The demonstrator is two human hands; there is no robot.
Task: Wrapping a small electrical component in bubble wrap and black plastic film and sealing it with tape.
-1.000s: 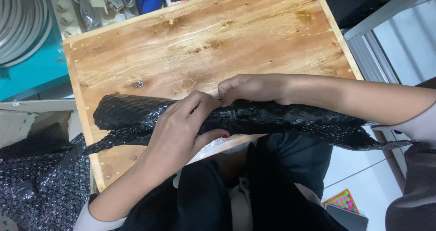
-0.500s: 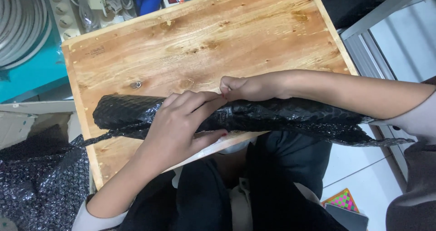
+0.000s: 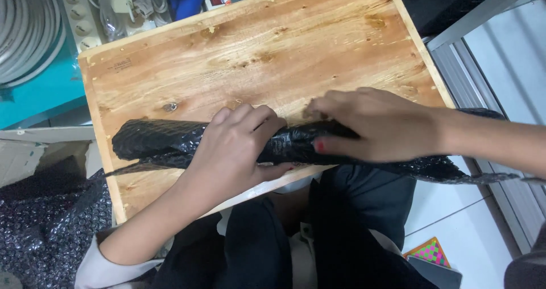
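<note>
A long roll of black bubble wrap [image 3: 153, 141] lies across the near edge of a wooden board [image 3: 267, 50]. My left hand [image 3: 236, 147] is wrapped over the middle of the roll, fingers curled on top. Just to the right, my right hand [image 3: 375, 124] presses flat on the same roll, thumb along its near side. The right end of the roll [image 3: 455, 172] sticks out past the board over the floor. What is inside the wrap is hidden.
More black bubble wrap [image 3: 45, 226] is heaped at the lower left. Power strips with plugs [image 3: 114, 7] and a coil of white cable [image 3: 25, 33] lie beyond the board on a teal surface. White floor tiles [image 3: 472, 238] and a metal rail [image 3: 483, 67] are to the right.
My right hand has slid right along the roll and flattened on it. My left hand stays gripping the middle. The view has shifted slightly.
</note>
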